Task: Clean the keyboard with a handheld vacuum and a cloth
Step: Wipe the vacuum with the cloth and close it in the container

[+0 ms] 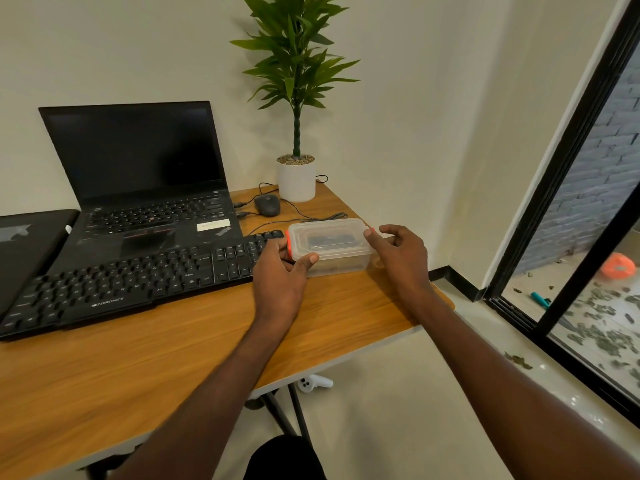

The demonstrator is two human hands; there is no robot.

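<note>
1. "ZEBRONICS" is printed in white on the front edge of the black keyboard (138,271); "ThinkPad" can be read on the palm rest of the open laptop (145,188), beside a white sticker whose text is too small to read.
2. The keyboard is laid at a slant along the wooden desk (138,368), just in front of the laptop, with its right end touching or nearly touching the left hand.
3. One clear plastic box (330,245) with orange latches is set near the desk's right edge, just right of the keyboard; something dark is seen inside, but what it is cannot be told.
4. The box is gripped at both ends: the left hand (280,275) is curled on the left latch side, thumb on the front corner, and the right hand (401,252) pinches the right latch with bent fingers.
5. A broad bare strip of desk is left in front of the keyboard; the desk's right edge runs close beside the box, with open floor beyond.
6. Counted: one keyboard, one open laptop, one closed laptop (27,244) at the left, one mouse (267,205), one potted plant (296,98), two hands.
</note>
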